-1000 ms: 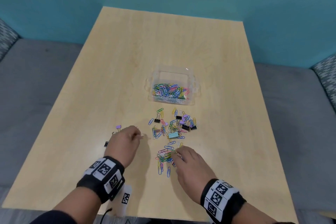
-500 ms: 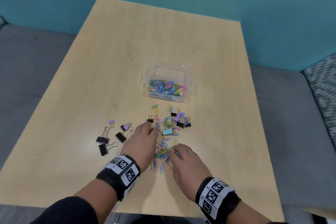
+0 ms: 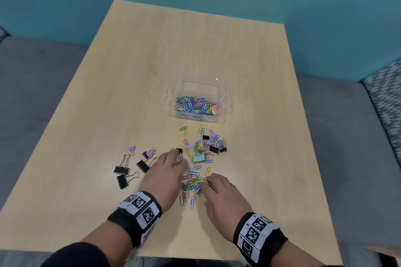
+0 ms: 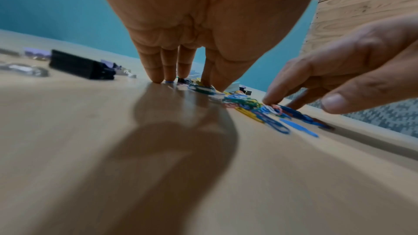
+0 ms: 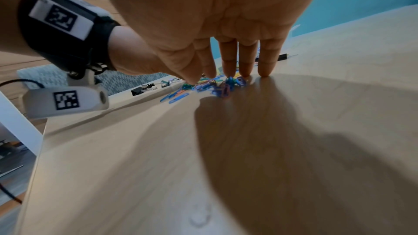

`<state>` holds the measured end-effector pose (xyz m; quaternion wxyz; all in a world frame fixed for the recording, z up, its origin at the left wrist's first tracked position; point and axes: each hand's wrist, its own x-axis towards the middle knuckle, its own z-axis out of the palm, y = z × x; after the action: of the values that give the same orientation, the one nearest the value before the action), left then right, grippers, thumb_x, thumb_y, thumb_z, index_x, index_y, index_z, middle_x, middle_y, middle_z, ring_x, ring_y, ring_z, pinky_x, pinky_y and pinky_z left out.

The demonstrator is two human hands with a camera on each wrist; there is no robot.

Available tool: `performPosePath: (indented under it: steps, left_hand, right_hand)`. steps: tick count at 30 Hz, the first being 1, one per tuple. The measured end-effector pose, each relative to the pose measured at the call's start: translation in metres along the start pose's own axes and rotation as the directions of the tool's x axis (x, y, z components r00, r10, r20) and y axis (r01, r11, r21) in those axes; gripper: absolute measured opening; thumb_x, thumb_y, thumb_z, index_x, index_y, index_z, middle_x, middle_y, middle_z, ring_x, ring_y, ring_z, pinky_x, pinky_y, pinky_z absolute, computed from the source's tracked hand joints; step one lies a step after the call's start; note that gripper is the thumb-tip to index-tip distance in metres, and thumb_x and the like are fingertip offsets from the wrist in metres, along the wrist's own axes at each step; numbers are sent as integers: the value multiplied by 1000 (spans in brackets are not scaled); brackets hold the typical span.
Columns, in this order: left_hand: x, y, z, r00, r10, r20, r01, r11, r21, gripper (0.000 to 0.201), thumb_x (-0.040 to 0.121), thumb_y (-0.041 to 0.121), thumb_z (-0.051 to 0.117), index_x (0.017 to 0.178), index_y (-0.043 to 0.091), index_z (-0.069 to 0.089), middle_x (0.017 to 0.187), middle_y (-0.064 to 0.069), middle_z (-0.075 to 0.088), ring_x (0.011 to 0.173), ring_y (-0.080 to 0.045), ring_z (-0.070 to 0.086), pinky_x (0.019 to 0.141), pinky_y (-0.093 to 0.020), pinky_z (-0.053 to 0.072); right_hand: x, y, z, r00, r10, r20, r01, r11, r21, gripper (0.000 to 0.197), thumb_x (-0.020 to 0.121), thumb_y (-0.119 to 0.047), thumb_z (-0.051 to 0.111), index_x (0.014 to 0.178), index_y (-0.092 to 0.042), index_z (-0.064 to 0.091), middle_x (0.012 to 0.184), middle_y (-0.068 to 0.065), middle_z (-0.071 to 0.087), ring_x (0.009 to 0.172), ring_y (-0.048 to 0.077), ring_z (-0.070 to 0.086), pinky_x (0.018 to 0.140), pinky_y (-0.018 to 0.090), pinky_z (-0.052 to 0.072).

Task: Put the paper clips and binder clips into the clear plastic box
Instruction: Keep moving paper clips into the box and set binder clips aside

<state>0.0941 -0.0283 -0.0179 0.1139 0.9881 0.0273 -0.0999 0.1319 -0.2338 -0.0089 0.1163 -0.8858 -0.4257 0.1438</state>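
Observation:
The clear plastic box (image 3: 224, 102) stands mid-table with several coloured paper clips inside. In front of it lies a loose pile of paper clips (image 3: 193, 181) mixed with small binder clips, among them a light blue one (image 3: 199, 159). My left hand (image 3: 178, 159) lies with straight fingers on the pile's left edge, its tips beside a small black binder clip (image 3: 179, 150). In the left wrist view its fingertips (image 4: 158, 78) touch the table. My right hand (image 3: 209, 184) rests its fingertips (image 5: 228, 76) on the near paper clips (image 5: 217, 87). Neither hand holds anything.
Several larger black binder clips (image 3: 121, 170) and purple ones (image 3: 148, 154) lie in a group left of my left hand. The wooden table (image 3: 195, 50) is bordered by grey cushions and a teal wall. The near table edge is just behind my wrists.
My left hand has moved right, from the binder clip group to the left edge of the central pile. My right hand has stayed on the near paper clips.

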Motion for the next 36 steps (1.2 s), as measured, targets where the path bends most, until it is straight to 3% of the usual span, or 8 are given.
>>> performPosePath:
  steps: [3,6,12,16,20,24,31,36]
  left_hand:
    - [-20,-2,6,999,32,-18,-33,997,-65,34,82,18,51,115,19,59,135,-21,45,122,-37,47,93,-43,49]
    - [-27,-2,5,998,31,-50,-37,993,-113,38,84,26,36,111,21,62,134,-22,48,119,-36,51,93,-42,50]
    - [-1,-12,0,986,8,-166,-18,998,-60,37,83,16,45,116,12,60,124,-14,57,106,-35,54,89,-43,50]
    - [32,-15,-25,997,-58,-49,58,998,7,32,79,24,67,109,15,61,99,-8,61,86,-33,53,69,-42,50]
    - [51,-9,-34,994,-59,89,48,991,128,28,90,37,50,109,18,58,103,-6,56,93,-29,51,73,-37,40]
    - [55,-3,-30,991,-107,80,98,989,114,24,93,26,44,112,16,55,102,-8,54,91,-29,52,69,-35,36]
    - [51,-4,-36,957,-287,47,290,922,-255,7,79,18,51,85,14,48,79,-4,53,74,-28,53,59,-33,40]
    - [49,-34,-54,832,-551,66,463,624,-629,5,79,20,55,78,18,60,66,-2,64,65,-23,59,57,-28,41]
  right_hand:
    - [-1,1,-1,1000,-7,-14,7,1000,-2,42,73,-16,56,115,-16,52,113,5,54,112,27,50,88,35,48]
    - [-1,1,-1,1000,-15,-6,15,1000,-5,43,74,-17,54,117,-15,52,114,6,54,112,29,50,88,37,49]
    - [0,-1,-2,1000,-3,14,3,1000,7,41,72,-12,56,112,-15,54,111,6,54,108,29,50,85,38,48]
    - [1,0,0,1000,7,23,-8,1000,10,42,72,-12,56,114,-15,53,112,6,53,108,29,50,86,39,48]
    - [1,-1,0,1000,18,22,-18,1000,11,41,72,-12,56,113,-16,53,112,5,53,108,28,50,84,37,48]
    - [1,-3,0,1000,29,4,-29,999,18,43,70,-13,58,113,-16,52,110,5,53,107,28,51,84,37,49]
    - [-1,-4,-1,999,43,-3,-42,999,17,42,70,-12,57,112,-15,55,110,6,55,107,28,52,84,38,50]
    - [-1,-1,0,999,35,4,-35,999,16,41,72,-10,57,112,-14,54,111,6,55,109,28,50,86,37,48]
